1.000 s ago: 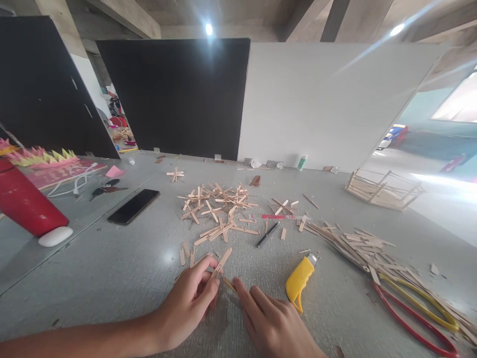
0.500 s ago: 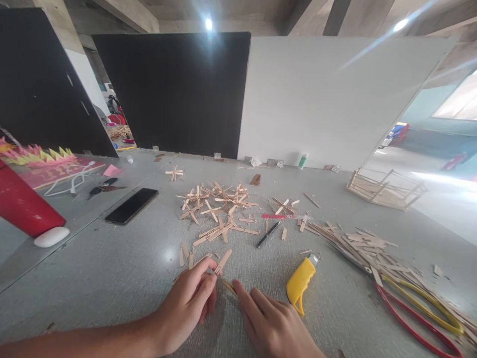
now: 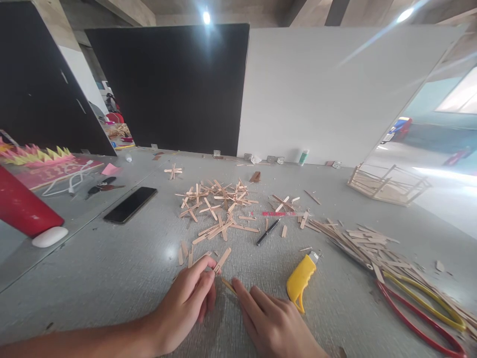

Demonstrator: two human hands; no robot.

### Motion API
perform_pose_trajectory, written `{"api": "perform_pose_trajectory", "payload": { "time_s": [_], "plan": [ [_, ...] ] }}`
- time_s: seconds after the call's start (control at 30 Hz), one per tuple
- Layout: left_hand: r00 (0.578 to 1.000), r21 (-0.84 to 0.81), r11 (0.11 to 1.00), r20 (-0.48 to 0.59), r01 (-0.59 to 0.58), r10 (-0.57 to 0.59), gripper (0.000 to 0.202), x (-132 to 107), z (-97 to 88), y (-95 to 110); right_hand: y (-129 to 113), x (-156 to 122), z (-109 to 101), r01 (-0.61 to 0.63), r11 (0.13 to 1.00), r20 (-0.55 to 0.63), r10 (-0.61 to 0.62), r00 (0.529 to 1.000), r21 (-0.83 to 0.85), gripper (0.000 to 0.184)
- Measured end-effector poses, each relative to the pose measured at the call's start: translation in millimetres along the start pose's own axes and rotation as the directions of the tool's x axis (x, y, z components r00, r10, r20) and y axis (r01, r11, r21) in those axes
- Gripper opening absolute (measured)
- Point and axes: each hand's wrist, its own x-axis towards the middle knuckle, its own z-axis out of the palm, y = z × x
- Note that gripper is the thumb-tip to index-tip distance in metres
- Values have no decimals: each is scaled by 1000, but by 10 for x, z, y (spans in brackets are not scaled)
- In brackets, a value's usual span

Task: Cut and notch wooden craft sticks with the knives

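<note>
Between the thumb and fingers of my left hand (image 3: 194,293) is a short wooden craft stick (image 3: 223,259), its rounded end pointing up and away to the right. My right hand (image 3: 270,318) is closed around another thin craft stick (image 3: 228,286), whose tip pokes out toward the left hand; the rest of it is hidden under the fingers. Both hands are low over the grey table, a small gap apart. Just beyond them lies a loose pile of craft sticks (image 3: 214,229), some crossed into star shapes. A yellow utility knife (image 3: 301,279) rests right of my right hand.
Red and yellow handled shears (image 3: 402,298) lie at the right among many stick scraps (image 3: 372,236). A black pen (image 3: 268,232) is mid-table. At left are a phone (image 3: 130,205), keys (image 3: 102,188) and a red bottle (image 3: 26,204). A small stick-built fence (image 3: 387,186) stands far right.
The view has tilted very slightly. Both hands keep almost the same pose, each still with its stick; the table things have not moved.
</note>
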Motion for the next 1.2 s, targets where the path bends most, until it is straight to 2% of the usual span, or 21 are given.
{"api": "perform_pose_trajectory", "payload": {
  "time_s": [0.27,0.47,0.57,0.63,0.73,0.8,0.93,1.0,1.2],
  "plan": [
    [1000,-14,1000,6,8,-8,43,11,-1,-4,-20,29,-53,-7,999,14,6,1000,47,39],
    [1000,-111,994,15,6,-4,46,-12,-7,57,-16,33,-191,-26,967,38,17,999,253,52],
    [1000,-117,993,4,30,-30,44,-23,-11,70,-24,18,-154,-102,940,5,107,994,326,54],
    [999,-90,995,-3,33,-33,43,-17,-14,53,-17,24,-91,-225,907,-67,265,962,355,51],
    [1000,-58,998,4,14,-14,44,2,-16,8,18,57,-13,-390,832,-148,476,867,394,46],
    [1000,-40,999,15,7,-6,43,11,-17,-15,47,83,3,-443,778,-129,545,828,445,46],
    [1000,-30,1000,14,-2,3,39,10,-23,-8,81,131,-13,-508,681,-55,624,780,527,50],
    [1000,-32,999,13,2,-1,39,8,-26,6,81,147,-24,-503,683,-61,623,780,529,51],
    [1000,-26,1000,5,4,-4,39,20,-21,5,48,149,-71,-452,713,-34,553,832,536,41]
  ]
}}
